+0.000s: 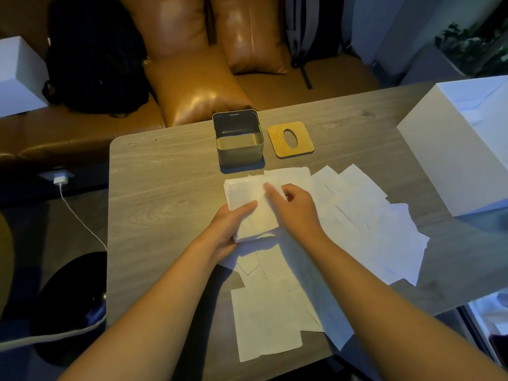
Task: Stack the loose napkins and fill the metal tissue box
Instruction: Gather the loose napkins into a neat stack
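**Squaring the stack before the box is filled**

Loose white paper napkins are spread nearest on the grey wood-grain bench. Further in, a small gathered napkin stack is clamped at its near corner by the left hand; the right hand rests on top, fingers together. Edges should be tapped flush before more sheets are added. Beyond, the open rectangular metal tissue box looks empty, its square wooden slotted lid just beside.
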